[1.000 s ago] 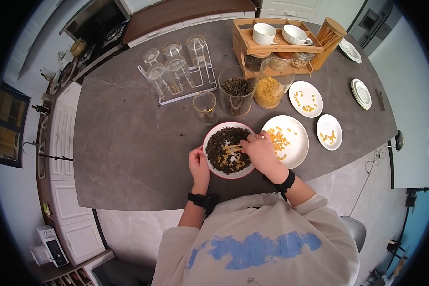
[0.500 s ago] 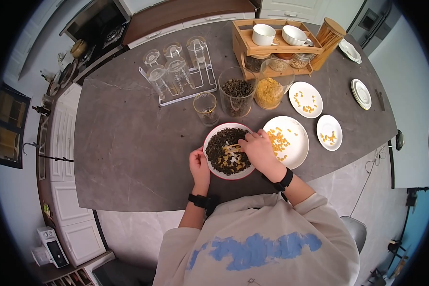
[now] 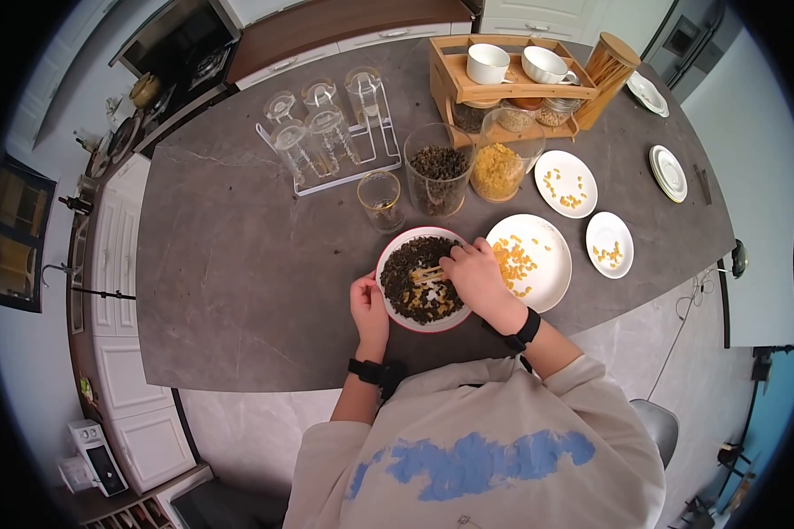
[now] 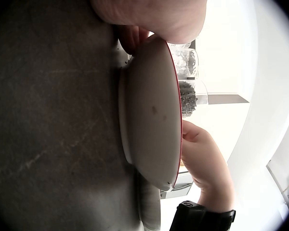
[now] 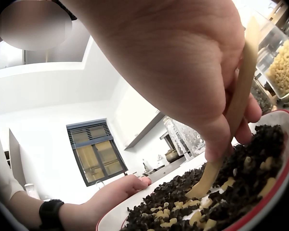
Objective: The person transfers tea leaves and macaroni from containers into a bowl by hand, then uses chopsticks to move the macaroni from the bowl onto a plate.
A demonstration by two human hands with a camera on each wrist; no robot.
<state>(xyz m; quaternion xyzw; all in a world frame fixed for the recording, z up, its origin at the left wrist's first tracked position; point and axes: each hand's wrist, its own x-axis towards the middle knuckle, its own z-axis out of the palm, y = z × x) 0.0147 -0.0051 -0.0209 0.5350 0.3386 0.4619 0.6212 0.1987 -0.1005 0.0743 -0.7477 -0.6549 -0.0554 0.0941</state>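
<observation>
A red-rimmed white bowl (image 4: 151, 113) holds dark dried leaves (image 3: 405, 256) mixed with yellow pasta pieces (image 5: 195, 219). The left hand (image 3: 370, 310) grips the bowl's left rim, with fingers at its outer wall in the left wrist view. Inside the bowl, the right hand (image 3: 480, 280) pinches a flat wooden utensil (image 5: 244, 86), whose tip lies among the leaves and pasta. To the right of the bowl, a large white plate (image 3: 551, 264) carries loose yellow pieces.
Behind the bowl stand a small glass (image 3: 381, 201), a jar of dark leaves (image 3: 438, 181) and a jar of yellow pieces (image 3: 501, 170). A glass rack (image 3: 348, 180) is at the back left, a wooden shelf (image 3: 454, 79) at the back. Smaller plates (image 3: 610, 229) lie right.
The right hand and the wooden utensil have shifted very slightly to the left within the bowl. The left hand stays at the rim.
</observation>
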